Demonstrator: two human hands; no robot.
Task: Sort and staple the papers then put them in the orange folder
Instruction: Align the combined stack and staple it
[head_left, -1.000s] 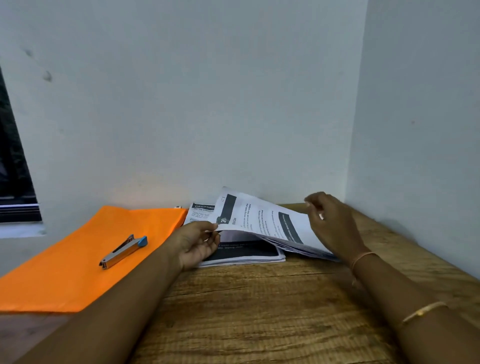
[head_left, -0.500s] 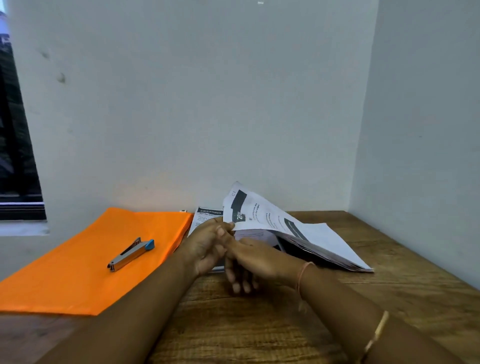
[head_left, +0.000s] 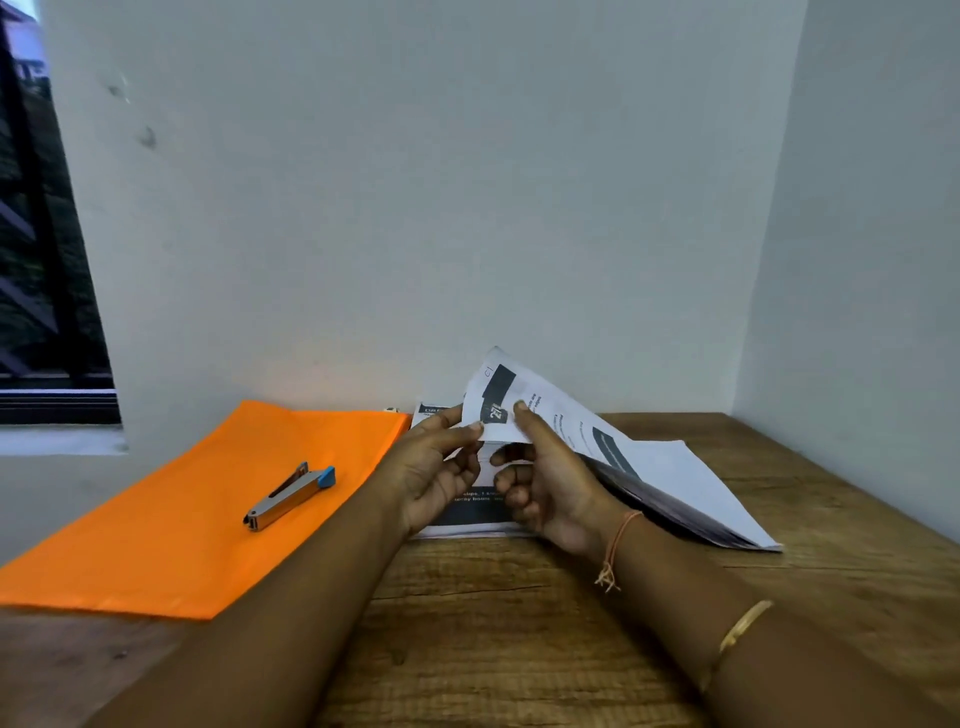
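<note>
Wooden table (head_left: 493, 603) carries white printed papers (head_left: 670, 467) with black blocks; your left hand (head_left: 441, 470) and right hand (head_left: 550, 483) pinch their lifted, curved corner.

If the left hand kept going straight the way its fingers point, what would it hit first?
The left hand points right and pinches the lifted sheet at its corner. Going on, its lower fingers would probably meet the right hand first, though the depth between them is unclear.

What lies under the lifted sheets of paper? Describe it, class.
A flat pile of printed pages with a dark band lies under the lifted sheets. The left hand and right hand hide most of it.
</note>
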